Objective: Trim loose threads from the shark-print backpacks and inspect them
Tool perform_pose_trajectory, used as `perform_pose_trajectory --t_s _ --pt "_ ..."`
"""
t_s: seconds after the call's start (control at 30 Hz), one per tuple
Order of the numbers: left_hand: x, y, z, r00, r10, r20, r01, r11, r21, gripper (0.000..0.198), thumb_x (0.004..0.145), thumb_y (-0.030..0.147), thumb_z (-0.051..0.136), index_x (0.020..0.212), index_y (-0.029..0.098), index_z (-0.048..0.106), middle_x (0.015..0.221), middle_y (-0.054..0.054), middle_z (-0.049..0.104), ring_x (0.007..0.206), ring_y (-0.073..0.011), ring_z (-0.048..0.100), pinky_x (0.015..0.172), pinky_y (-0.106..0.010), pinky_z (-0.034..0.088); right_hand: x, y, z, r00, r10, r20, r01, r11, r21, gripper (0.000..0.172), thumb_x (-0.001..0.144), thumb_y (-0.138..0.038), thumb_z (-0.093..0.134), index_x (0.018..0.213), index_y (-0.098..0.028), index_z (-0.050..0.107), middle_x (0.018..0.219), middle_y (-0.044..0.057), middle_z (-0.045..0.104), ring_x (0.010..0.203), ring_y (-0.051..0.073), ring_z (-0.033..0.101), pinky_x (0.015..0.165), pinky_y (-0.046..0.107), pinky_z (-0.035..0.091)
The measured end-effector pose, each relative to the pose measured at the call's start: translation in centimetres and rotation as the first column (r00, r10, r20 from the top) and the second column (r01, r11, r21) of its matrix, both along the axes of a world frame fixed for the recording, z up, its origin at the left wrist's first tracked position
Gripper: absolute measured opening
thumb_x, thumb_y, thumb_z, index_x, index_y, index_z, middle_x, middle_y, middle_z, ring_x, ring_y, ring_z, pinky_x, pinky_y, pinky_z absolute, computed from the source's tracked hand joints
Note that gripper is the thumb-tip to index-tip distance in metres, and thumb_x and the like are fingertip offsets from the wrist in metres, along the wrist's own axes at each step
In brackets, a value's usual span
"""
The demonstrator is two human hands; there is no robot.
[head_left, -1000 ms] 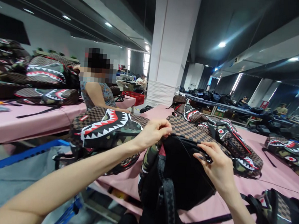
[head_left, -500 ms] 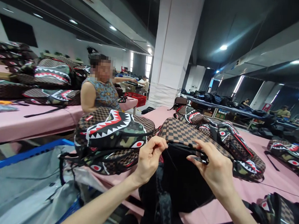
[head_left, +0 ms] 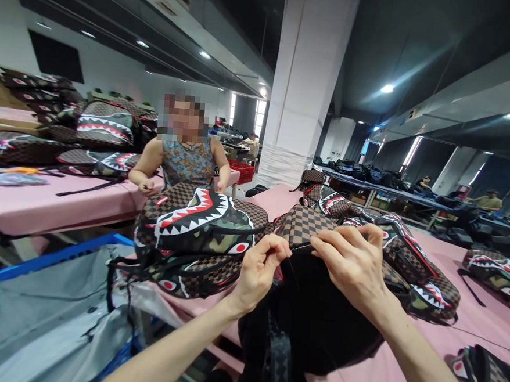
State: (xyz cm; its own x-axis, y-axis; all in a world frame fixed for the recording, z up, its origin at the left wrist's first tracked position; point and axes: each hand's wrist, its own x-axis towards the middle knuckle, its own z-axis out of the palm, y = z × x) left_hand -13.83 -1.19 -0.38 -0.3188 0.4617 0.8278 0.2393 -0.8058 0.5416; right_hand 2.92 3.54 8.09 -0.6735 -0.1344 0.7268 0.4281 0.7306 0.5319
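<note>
A brown checkered backpack (head_left: 305, 223) lies in front of me, its black back panel (head_left: 315, 323) turned towards me and a strap hanging down. At its upper edge, my left hand (head_left: 258, 270) is closed in a pinch on a thin dark thread (head_left: 292, 266). Close beside it, my right hand (head_left: 352, 265) is closed around small thread snips (head_left: 302, 247); only a thin, shiny tip shows past the fingers, which hide the rest. The two hands nearly meet over the seam. To the left, camouflage shark-mouth backpacks (head_left: 204, 228) are stacked against this one.
More shark-mouth backpacks (head_left: 412, 254) lie on the pink-covered table (head_left: 485, 323). At lower left stands a blue-rimmed bin (head_left: 67, 253) with grey lining. A co-worker (head_left: 187, 157) is across the table, near another pink table (head_left: 88, 197). Behind rises a white pillar (head_left: 310, 84).
My right hand has moved left to the seam beside my left hand, its fingers closing so the snips are mostly hidden. The co-worker has turned towards the table, drawing an outstretched arm in.
</note>
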Motion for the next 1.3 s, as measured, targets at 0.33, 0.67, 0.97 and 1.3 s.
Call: perform_pose_trajectory --t_s 0.33,0.67,0.97,1.3 --pt "0.3 -0.4 0.8 0.995 -0.027 0.099 0.035 0.996 -0.077 0.015 0.086 0.022 0.051 0.072 0.017 0.051 0.073 -0.001 0.055 0.072 -0.0122 0.053 0.071 -0.024 0.042 -0.3 0.5 -0.5 0.997 0.083 0.008 -0.083 0.995 0.050 0.016 0.092 -0.016 0.046 0.096 -0.020 0.062 0.088 -0.003 0.070 0.080 0.011 0.055 0.079 0.034 0.026" --pt "0.7 -0.7 1.4 0.997 0.060 0.040 -0.058 0.997 -0.041 0.014 0.085 0.020 0.052 0.072 0.016 0.053 0.072 -0.002 0.059 0.070 -0.0129 0.056 0.068 -0.025 0.046 -0.4 0.2 -0.1 0.996 0.059 0.072 -0.063 0.996 0.057 0.023 0.094 -0.017 0.040 0.093 -0.022 0.062 0.090 -0.002 0.070 0.082 0.012 0.054 0.075 0.033 0.027" --pt "-0.8 -1.6 0.9 0.990 0.087 -0.108 -0.090 0.996 -0.020 0.013 0.086 0.019 0.048 0.074 0.017 0.055 0.074 -0.003 0.061 0.072 -0.0141 0.058 0.069 -0.027 0.046 -0.5 0.9 -0.4 0.992 0.092 0.089 -0.091 0.996 -0.015 0.022 0.092 -0.017 0.042 0.094 -0.022 0.063 0.089 0.000 0.069 0.082 0.014 0.054 0.074 0.033 0.032" --pt "5.1 -5.6 -0.7 0.727 -0.136 -0.673 0.076 0.990 -0.117 0.017 0.082 0.006 0.043 0.076 0.017 0.055 0.068 -0.003 0.061 0.062 -0.0125 0.055 0.058 -0.023 0.043 -1.0 6.0 -0.5 0.762 0.110 -0.638 -0.630 0.350 -0.693 0.020 0.076 -0.031 0.064 0.091 -0.017 0.064 0.086 -0.001 0.068 0.082 0.012 0.062 0.071 0.025 0.049"
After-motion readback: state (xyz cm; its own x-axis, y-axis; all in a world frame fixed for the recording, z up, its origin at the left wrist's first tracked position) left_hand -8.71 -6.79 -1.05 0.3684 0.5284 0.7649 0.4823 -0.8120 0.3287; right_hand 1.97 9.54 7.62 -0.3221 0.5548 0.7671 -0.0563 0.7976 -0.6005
